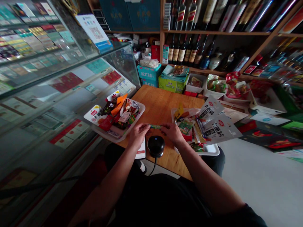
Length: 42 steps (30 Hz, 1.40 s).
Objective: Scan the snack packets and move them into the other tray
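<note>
Between my two hands, a thin green packet [155, 126] is stretched level above the wooden table [156, 97]. My left hand [139, 134] pinches its left end and my right hand [172, 131] pinches the right end. Just below the packet stands a round black scanner [155, 145] with a small blue light and a cable running toward me. A phone or tablet [141, 150] lies partly hidden under my left wrist. On the left, a white tray [139, 115] holds mixed snack packets. Another white tray [214, 149] with snack packets, including large silver-grey bags [220, 129], is by my right forearm.
A glass display counter [71, 69] full of flat boxes runs along the left. Behind the table stand blue cartons [149, 73], a green box [171, 84] and bins of packets [214, 88]. Shelves of bottles [182, 52] line the back. A QR-code sign [94, 31] stands on the counter.
</note>
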### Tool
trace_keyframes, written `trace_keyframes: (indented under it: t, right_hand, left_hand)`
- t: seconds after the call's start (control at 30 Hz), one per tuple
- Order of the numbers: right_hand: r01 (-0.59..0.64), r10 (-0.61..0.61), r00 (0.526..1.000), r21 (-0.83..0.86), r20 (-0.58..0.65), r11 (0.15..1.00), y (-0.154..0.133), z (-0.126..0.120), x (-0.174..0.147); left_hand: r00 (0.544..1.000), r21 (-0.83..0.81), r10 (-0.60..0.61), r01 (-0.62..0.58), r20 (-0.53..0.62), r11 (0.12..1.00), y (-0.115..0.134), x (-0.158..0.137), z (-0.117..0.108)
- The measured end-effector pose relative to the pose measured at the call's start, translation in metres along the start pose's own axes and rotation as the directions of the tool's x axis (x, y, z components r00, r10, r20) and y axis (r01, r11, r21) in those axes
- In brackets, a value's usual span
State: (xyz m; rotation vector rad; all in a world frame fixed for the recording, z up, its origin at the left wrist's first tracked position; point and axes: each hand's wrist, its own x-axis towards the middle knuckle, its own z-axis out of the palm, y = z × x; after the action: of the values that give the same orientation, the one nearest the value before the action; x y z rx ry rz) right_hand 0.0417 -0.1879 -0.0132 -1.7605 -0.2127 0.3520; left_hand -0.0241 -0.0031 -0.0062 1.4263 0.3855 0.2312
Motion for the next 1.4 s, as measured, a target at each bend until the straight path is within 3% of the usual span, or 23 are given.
trace_keyframes:
  t: [0.17,0.33,0.57,0.73,0.9,1.13,1.4]
  right_hand:
    - [-0.002,0.001,1.0,-0.134,-0.013,0.991,0.011,0.005,0.004]
    - [-0.027,0.015,0.998,-0.192,-0.065,0.981,0.004,0.004,-0.001]
    - [-0.047,0.048,0.999,-0.064,0.013,0.997,0.015,0.01,0.002]
    - [-0.049,0.051,0.998,-0.072,0.024,0.996,0.019,0.011,0.001]
    - [-0.016,0.01,0.999,-0.174,-0.036,0.985,0.02,0.011,-0.001]
    - [-0.011,0.01,0.999,-0.036,-0.038,0.999,0.012,0.013,-0.004]
    - [0.018,-0.018,0.993,0.0,-0.121,1.0,-0.01,0.001,-0.017]
  left_hand:
    - [1.0,0.0,-0.008,0.008,0.002,1.0,-0.017,0.007,-0.004]
    - [0.999,0.149,0.029,-0.023,-0.04,0.989,-0.025,0.009,-0.011]
    - [0.999,0.037,-0.04,0.039,0.018,0.999,-0.038,0.011,-0.012]
    - [0.999,0.077,-0.04,0.04,0.003,0.996,-0.042,0.011,-0.014]
    - [0.999,0.175,0.007,0.0,-0.035,0.984,-0.042,0.011,-0.017]
    - [1.0,0.102,0.018,-0.019,0.007,0.995,-0.032,0.01,-0.01]
    - [0.988,0.235,0.156,-0.151,-0.005,0.96,-0.004,0.009,0.003]
